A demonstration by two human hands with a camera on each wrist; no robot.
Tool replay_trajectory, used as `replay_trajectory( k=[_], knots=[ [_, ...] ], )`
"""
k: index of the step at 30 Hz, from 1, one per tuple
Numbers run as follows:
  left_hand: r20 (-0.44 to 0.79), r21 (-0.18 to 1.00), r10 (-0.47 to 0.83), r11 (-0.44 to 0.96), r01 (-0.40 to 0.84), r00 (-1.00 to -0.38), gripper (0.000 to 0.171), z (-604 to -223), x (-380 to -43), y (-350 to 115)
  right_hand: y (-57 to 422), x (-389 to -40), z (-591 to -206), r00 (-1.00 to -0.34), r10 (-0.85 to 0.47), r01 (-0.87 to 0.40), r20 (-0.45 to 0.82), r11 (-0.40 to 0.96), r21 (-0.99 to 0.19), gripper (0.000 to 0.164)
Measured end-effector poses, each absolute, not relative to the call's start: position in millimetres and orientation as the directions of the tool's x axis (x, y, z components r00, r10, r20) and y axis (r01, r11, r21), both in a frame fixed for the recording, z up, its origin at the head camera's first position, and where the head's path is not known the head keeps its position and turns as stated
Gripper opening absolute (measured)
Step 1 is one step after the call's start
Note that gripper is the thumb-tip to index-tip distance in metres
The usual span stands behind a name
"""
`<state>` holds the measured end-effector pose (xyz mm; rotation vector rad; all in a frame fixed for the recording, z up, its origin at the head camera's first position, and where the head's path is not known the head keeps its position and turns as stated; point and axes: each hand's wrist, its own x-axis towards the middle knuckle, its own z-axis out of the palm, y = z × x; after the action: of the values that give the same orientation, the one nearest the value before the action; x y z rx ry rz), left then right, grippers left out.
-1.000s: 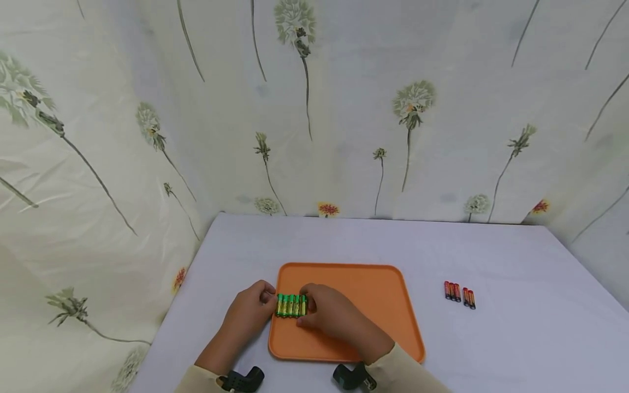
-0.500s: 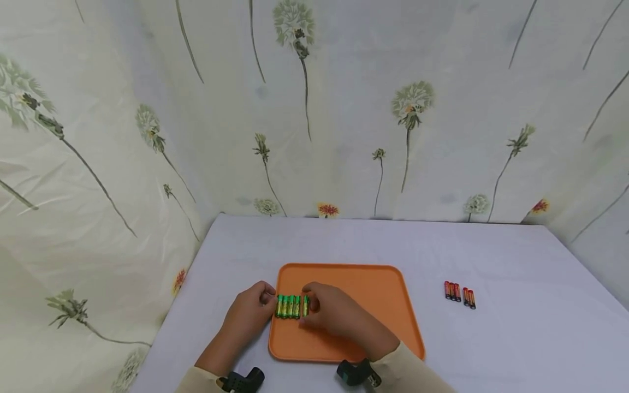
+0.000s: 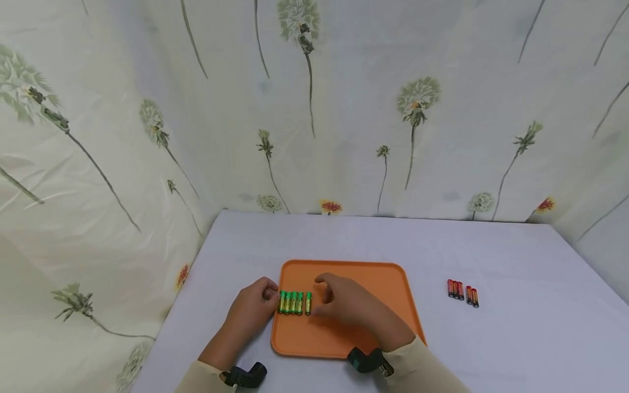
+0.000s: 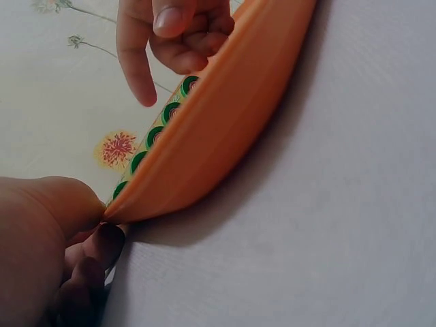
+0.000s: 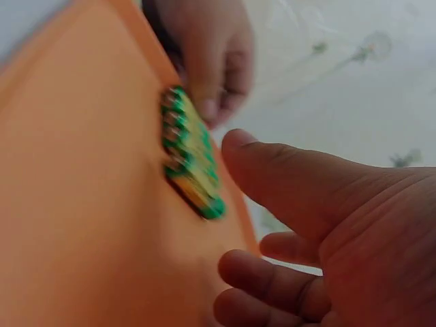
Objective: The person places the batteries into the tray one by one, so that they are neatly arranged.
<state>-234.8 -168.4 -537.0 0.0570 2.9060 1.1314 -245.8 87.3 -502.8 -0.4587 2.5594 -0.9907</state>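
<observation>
Several green-and-gold batteries (image 3: 291, 303) lie side by side in a row at the left side of an orange tray (image 3: 344, 344). One more such battery (image 3: 308, 303) lies just right of the row, with a narrow gap between. My left hand (image 3: 251, 307) pinches the tray's left rim beside the row, thumb on top in the left wrist view. My right hand (image 3: 346, 300) hovers over the tray, right of the single battery, thumb and fingers apart and holding nothing. In the right wrist view the batteries (image 5: 191, 153) are blurred, beyond the right thumb (image 5: 272, 170).
On the white-covered table (image 3: 393, 240), right of the tray, lie three red batteries (image 3: 455, 290) and a pair of smaller red-and-black ones (image 3: 472, 296). A floral curtain (image 3: 344, 109) stands behind the table and along its left side.
The rightmost green battery has come away from the row to the right. My right hand has let go of it and drawn off rightward. The left hand stays at the rim.
</observation>
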Motion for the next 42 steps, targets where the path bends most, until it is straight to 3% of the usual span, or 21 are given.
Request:
replay_trajectory(
  k=[12, 19, 31, 42],
  knots=[
    [-0.008, 0.678, 0.04, 0.735, 0.024, -0.999, 0.013, -535.8, -233.8, -168.0, 146.0, -247.9, -477.5, -0.936, -0.282, -0.083, -0.211, 0.758, -0.647, 0.068],
    [0.001, 0.686, 0.043, 0.727, 0.032, -0.999, 0.013, -537.7, -233.4, -167.4, 199.4, -248.4, -471.5, -0.964, -0.221, -0.085, -0.146, 0.779, -0.621, 0.065],
    [0.0, 0.661, 0.038, 0.75, 0.029, -0.999, 0.012, -533.1, -233.6, -169.7, 313.9, -229.2, -459.3, -0.991, -0.051, 0.016, -0.123, 0.871, -0.491, 0.083],
    [0.007, 0.665, 0.041, 0.746, 0.035, -0.999, 0.013, -535.6, -233.5, -166.7, 369.1, -205.0, -472.8, -0.981, 0.052, 0.132, -0.187, 0.883, -0.45, 0.085]
  ],
)
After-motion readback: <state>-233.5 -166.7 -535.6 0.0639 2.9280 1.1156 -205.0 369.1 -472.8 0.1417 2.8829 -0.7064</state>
